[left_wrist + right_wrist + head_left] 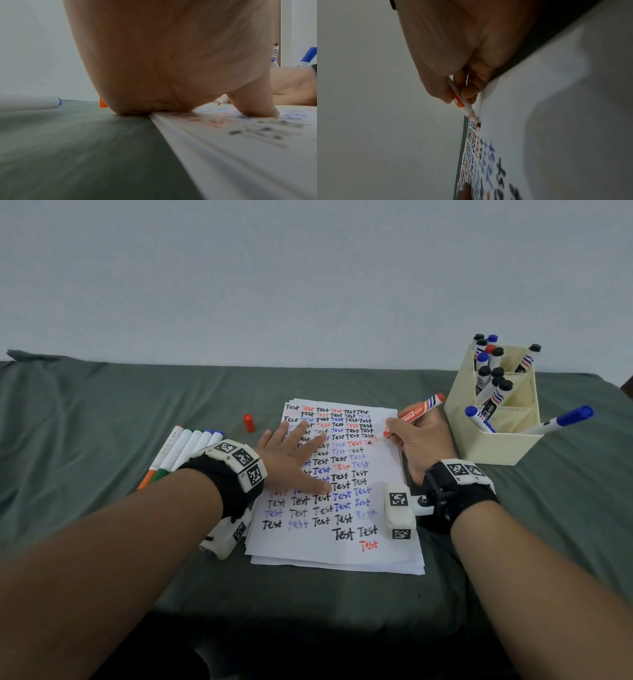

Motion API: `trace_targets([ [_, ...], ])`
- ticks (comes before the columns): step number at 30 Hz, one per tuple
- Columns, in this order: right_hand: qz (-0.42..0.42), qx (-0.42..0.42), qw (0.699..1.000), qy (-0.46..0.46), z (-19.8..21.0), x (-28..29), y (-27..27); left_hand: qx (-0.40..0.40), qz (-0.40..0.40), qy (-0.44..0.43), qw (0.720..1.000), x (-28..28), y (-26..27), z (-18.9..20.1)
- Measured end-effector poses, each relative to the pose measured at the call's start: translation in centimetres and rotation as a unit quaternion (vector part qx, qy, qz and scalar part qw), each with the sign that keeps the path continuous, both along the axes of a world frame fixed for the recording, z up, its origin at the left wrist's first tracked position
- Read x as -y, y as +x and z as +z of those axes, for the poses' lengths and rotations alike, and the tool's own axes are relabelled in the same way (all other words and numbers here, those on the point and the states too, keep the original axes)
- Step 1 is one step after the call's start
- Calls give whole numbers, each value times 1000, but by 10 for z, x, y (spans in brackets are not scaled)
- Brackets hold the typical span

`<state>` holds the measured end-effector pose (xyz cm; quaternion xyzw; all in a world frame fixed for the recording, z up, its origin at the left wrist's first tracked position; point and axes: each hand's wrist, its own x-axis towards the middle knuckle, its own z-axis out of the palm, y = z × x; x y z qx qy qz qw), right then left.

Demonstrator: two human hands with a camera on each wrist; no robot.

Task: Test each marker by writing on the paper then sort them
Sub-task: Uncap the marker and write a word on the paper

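The right hand (423,440) pinches the light, rigid red whiteboard marker (416,413) low on its barrel, tip on the paper (342,553) near its right edge; the left hand (294,457) lies flat, fingers (301,429) straight, pinning the flimsy sheets to the soft bed (102,412).

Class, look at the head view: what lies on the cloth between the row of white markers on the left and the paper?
The left hand and its wrist, reaching across onto the paper from beside the row of white markers.
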<state>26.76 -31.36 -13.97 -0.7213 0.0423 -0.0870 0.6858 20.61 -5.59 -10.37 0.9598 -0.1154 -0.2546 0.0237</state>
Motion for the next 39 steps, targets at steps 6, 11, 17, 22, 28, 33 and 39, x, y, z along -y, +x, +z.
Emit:
trace_targets([
  [6,-23,9,999,22,0,1,0,0,1,4,1000,0,0,1],
  [11,-20,7,1000,10,3,-1,-3,1,-2,4,1000,0,1,0],
  [17,-28,4,1000,-3,5,-1,-5,0,-1,6,1000,0,0,0],
  [22,-41,4,999,14,6,1,-5,1,-1,7,1000,1,-1,3],
  [28,-29,1,1000,5,10,0,-9,4,1,8,1000,3,-3,4],
  [33,-26,3,999,19,11,0,-11,2,0,7,1000,2,-3,4],
  [39,-39,3,998,41,11,1,-11,-1,-1,7,1000,2,-3,4],
])
